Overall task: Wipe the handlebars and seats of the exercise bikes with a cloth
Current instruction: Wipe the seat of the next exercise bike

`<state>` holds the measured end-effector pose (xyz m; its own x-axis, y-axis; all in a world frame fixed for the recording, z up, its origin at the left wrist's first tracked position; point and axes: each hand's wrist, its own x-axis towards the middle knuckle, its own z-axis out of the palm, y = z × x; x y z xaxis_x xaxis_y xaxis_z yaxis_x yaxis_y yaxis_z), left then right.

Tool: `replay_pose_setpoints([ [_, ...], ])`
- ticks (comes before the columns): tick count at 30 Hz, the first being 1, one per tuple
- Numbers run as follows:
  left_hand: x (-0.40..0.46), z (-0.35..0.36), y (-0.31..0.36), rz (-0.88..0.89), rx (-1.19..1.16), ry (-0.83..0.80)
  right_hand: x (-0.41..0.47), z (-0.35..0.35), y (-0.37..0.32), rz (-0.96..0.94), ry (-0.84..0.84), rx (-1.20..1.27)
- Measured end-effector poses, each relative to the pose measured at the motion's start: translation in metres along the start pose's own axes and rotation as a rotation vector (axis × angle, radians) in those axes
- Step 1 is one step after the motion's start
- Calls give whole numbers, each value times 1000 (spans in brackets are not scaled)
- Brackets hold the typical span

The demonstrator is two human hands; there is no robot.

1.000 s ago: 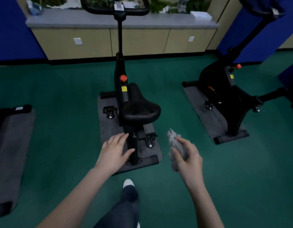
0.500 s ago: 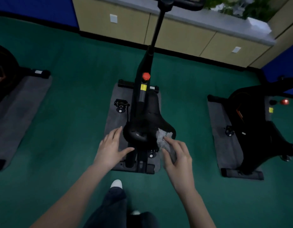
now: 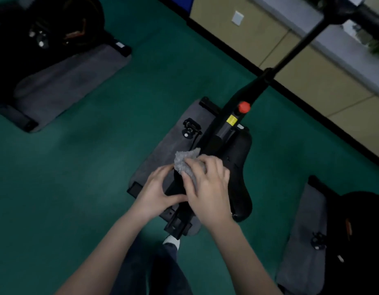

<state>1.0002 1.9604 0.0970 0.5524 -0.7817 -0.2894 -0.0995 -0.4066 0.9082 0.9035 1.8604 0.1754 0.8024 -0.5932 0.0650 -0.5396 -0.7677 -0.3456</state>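
A black exercise bike stands on a grey mat [image 3: 163, 145] in the middle. Its black seat [image 3: 239, 167] lies right below me, pointing up and right toward the post with a red knob [image 3: 244, 107]. My right hand [image 3: 207, 188] presses a crumpled grey cloth [image 3: 184, 159] onto the left part of the seat. My left hand [image 3: 156, 191] grips the seat's left rear edge, thumb touching the right hand. The handlebar [image 3: 358, 11] is only partly in view at the top right.
Another bike on a grey mat [image 3: 63, 81] stands at the upper left, a third bike [image 3: 358, 241] with its mat at the lower right. Beige cabinets [image 3: 312, 67] line the far wall. The floor is green. My leg and white shoe [image 3: 171, 241] are under the seat.
I have stepped closer and leaned over the seat. My right hand slid the cloth from the seat's right rear to its left side. My left hand closed on the seat's edge.
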Motion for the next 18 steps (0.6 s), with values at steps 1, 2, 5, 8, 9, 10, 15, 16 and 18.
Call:
replay_pose_setpoints([
  [1,0,2,-3,-6,-39,5,4,1,5,-33,-29,-17],
  [2,-1,4,-5,-10,-72,8,9,1,10,-60,-61,-22],
  [5,-1,7,-7,0,-132,18,28,-4,24,-104,-144,4],
  [8,-1,9,-9,8,-174,47,31,-10,31,-105,-176,102],
  [9,-1,10,-10,4,-186,54,28,-10,30,-125,-179,116],
  [10,-2,11,-10,2,-195,58,26,-9,29,-156,-185,123],
  [15,-2,14,-13,-1,-214,89,59,3,21,-317,-408,41],
  [16,-1,14,-13,4,-217,91,71,5,20,-304,-472,23],
  [18,-1,15,-13,18,-230,87,90,6,22,-202,-578,21],
])
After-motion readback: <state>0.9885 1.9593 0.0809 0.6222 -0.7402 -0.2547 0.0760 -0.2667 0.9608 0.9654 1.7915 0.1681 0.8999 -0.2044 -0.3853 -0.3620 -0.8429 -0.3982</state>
